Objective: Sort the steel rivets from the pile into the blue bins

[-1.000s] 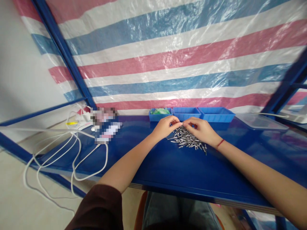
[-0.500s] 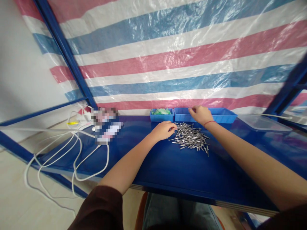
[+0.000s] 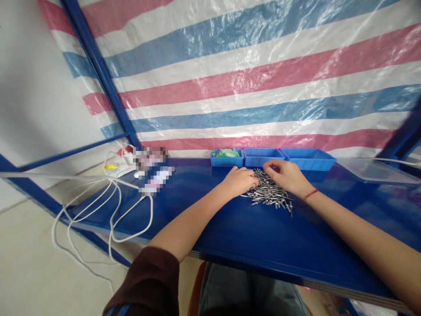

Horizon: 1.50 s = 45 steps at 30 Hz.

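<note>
A loose pile of thin silver pop rivets [image 3: 271,193] lies on the blue tabletop, partly covered by my hands. My left hand [image 3: 241,181] rests at the pile's left side, its fingers curled down into the metal pieces. Whatever its fingertips hold is hidden. Over the back right of the pile hangs my right hand [image 3: 289,176], with a red string on the wrist. Its thumb and fingers are bent together, and I cannot make out anything between them. Behind the hands stand a blue middle bin [image 3: 263,163] and a longer blue right bin [image 3: 312,166].
A small blue bin [image 3: 226,162] at the back left holds green plastic material. White cables [image 3: 115,215] loop over the table's left side, near a blurred-out patch. A clear plastic lid [image 3: 375,170] lies at the right. Blue frame posts and a striped sheet [image 3: 230,87] stand behind.
My right hand has come down from above the bins to the rivet pile. My left hand has moved slightly right, further over the pile. The view has shifted slightly.
</note>
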{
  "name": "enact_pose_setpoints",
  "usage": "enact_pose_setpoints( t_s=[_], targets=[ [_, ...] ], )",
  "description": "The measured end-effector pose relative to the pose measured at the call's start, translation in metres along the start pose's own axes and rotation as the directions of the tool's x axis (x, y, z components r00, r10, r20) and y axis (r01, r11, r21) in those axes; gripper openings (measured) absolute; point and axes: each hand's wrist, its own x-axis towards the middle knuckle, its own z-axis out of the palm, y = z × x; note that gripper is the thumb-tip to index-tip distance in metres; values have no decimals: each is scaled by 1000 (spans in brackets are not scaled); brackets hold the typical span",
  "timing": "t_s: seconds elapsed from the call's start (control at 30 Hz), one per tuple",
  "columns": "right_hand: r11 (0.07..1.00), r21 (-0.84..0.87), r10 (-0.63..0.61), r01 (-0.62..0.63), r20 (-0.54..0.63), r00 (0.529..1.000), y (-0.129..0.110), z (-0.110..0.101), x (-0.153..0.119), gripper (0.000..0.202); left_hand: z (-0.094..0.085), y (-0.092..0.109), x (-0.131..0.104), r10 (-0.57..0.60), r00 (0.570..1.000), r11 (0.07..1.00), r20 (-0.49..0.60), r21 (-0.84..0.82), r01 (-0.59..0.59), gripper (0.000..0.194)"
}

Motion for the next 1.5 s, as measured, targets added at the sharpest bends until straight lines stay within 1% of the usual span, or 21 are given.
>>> enact_pose_setpoints(
  t_s=[0.1,0.27,0.5,0.7,0.8,0.87,0.93,1.0,1.03,1.13,1.2,1.3,1.37,1.43,1.5],
  targets=[
    [1000,26,-16,16,-6,1000,-2,0,1,22,-4,1,3,9,1000,998,28,61,-11,13],
    [998,53,-24,24,7,1000,-4,1,-2,22,-5,4,4,25,999,994,42,106,-29,13],
    [998,63,-24,22,30,999,-9,-1,-4,22,0,4,2,1,1000,1000,14,27,-2,18],
    [995,81,-54,53,20,998,-10,-1,-6,22,6,5,2,36,999,999,-9,-14,-36,21],
    [996,79,-53,50,29,998,-10,-1,-7,22,10,5,1,20,997,999,-76,-48,-24,23],
    [996,84,-46,43,26,999,-12,-2,-8,22,11,4,1,-15,986,996,-165,-87,1,26],
    [994,106,-41,40,15,999,-14,-3,-10,22,10,4,1,-85,961,986,-261,-162,43,26],
    [987,156,-39,38,5,999,-18,-4,-12,24,7,4,1,-185,929,947,-321,-312,81,23],
    [981,191,-33,32,0,999,-20,-5,-12,25,6,4,1,-235,913,909,-333,-409,85,22],
    [944,330,15,-10,-13,1000,-26,-5,-14,29,4,7,1,-355,876,738,-327,-673,48,17],
    [905,422,61,-45,-24,998,-28,-4,-14,33,4,9,1,-417,859,622,-297,-783,31,16],
    [859,508,108,-70,-44,993,-28,-3,-13,35,6,12,4,-468,856,474,-220,-880,33,14],
    [845,530,122,-66,-73,990,-27,-2,-13,34,7,13,6,-475,861,411,-180,-911,36,15],
    [835,546,131,-60,-92,987,-25,-2,-12,32,8,14,6,-474,865,391,-165,-919,40,15],
    [826,560,130,-62,-83,988,-23,-2,-12,32,7,15,6,-466,869,398,-166,-917,38,15]
  ],
)
